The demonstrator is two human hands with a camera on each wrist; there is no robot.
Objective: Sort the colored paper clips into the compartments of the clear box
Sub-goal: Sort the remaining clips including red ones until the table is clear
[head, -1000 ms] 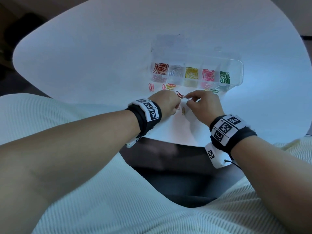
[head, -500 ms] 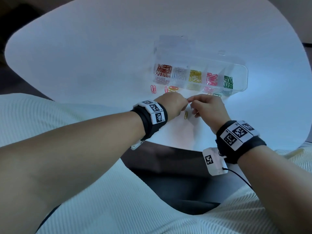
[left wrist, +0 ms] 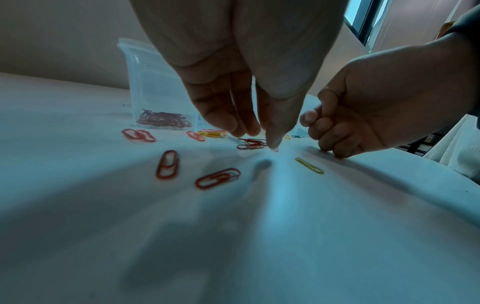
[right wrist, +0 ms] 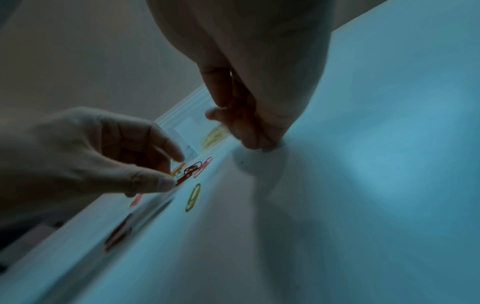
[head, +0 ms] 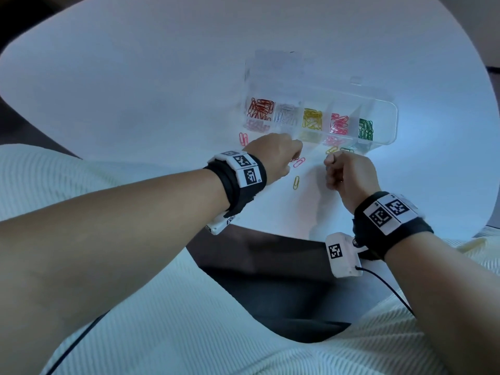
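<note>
Head view shows your left hand (head: 273, 155) with thumb and fingertips drawn together at a dark red clip (right wrist: 191, 169) on the table (head: 135, 77). Your right hand (head: 349, 173) is curled; I cannot tell what it holds. Sorted clips lie in the clear box (head: 389, 123) just beyond.

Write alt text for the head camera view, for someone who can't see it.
Two hands work over loose paper clips on a white table: the left hand reaches down to clips by a pink clip, the right hand is curled beside it. Behind them, a clear box holds red, silver, yellow, pink and green clips in separate compartments.
</note>
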